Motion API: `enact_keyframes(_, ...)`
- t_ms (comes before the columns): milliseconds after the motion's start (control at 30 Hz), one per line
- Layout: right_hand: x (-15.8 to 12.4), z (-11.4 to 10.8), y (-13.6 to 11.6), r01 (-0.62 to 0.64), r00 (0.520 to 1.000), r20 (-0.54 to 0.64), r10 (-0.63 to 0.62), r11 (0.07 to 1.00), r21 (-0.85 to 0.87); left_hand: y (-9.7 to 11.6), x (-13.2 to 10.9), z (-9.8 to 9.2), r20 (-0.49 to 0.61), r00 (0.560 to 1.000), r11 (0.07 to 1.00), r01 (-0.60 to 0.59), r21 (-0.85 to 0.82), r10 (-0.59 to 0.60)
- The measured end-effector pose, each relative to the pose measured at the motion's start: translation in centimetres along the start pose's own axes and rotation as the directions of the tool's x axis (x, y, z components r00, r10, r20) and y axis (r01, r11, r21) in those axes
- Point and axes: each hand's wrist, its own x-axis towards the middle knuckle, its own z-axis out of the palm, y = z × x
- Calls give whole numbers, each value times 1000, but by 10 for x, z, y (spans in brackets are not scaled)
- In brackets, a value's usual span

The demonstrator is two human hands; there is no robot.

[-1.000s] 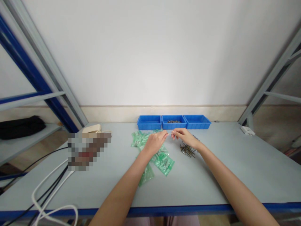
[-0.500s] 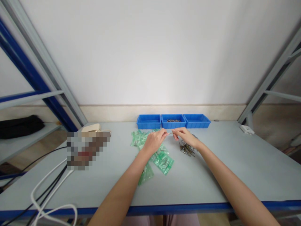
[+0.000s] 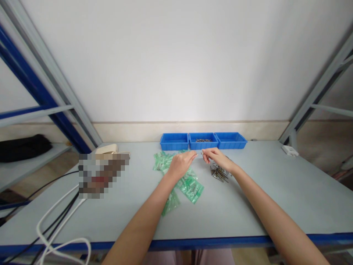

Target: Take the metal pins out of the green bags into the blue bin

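My left hand is closed in a pinch over the green bags, with a small pale piece barely showing at its fingertips. Just to its right, my right hand pinches a small metal piece whose end points toward the left fingers. A narrow gap separates the two hands. Beneath and around the left hand lie several green plastic bags with small whitish and metal parts inside. Below the right hand is a loose pile of thin metal pieces, like screws or drill bits; part of it is hidden by the hand.
Three blue bins stand in a row at the back: the left bin, the middle bin with thin metal pieces in it, and the right bin. White cables hang over the table's left side. A white block lies far right.
The pale piece that spanned both hands' fingertips no longer does. A gap shows between the fingers now, and a metal end is visible at my right fingertips.
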Motion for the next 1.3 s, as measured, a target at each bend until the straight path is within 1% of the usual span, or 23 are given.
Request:
enact_keyframes(133, 1, -1, 1, 15, 1000, -2, -15, 1000, 27, 1, 0, -2, 22, 1000, 1000, -17, 23, 17)
enact_keyframes(267, 1, -1, 2, 11, 1000, -2, -11, 999, 49, 2, 1, -3, 45, 999, 999, -7, 47, 5)
enact_keyframes(433, 0, 2, 2, -8, 1000, -10, 8, 1000, 12, 3, 0, -2, 40, 999, 999, 20, 45, -22)
enact_keyframes(567, 0, 3, 1, -11, 1000, 4, 11, 1000, -22, 2, 0, 0, 59, 998, 999, 12, 50, -15)
enact_keyframes(733, 0, 3, 0, 0, 1000, -4, 0, 997, 74, 0, 0, 3, 57, 998, 997, 36, 74, -40)
enact_keyframes(800, 0, 3, 0, 8, 1000, -15, -7, 998, 57, 0, 0, 3, 56, 998, 996, 36, 85, -41)
enact_keyframes(900, 1, 3, 3, 6, 1000, -17, -7, 1000, -26, 0, 0, 2, 52, 998, 995, 30, 99, -35)
enact_keyframes(967, 1, 4, 5, 1, 1000, -18, -2, 999, -52, 1, 0, 2, 43, 999, 996, 24, 87, -28)
enact_keyframes(1067, 1, 4, 5, -4, 1000, -14, 3, 999, -45, 1, 0, 2, 41, 999, 997, 17, 81, -21)
enact_keyframes(1200, -1, 3, 0, 4, 1000, 26, -4, 1000, -20, 1, 0, 2, 46, 998, 995, 27, 94, -31)
enact_keyframes(1300, -2, 4, 1, 0, 1000, 29, 1, 999, -35, 1, 0, 1, 59, 998, 995, 30, 98, -36)
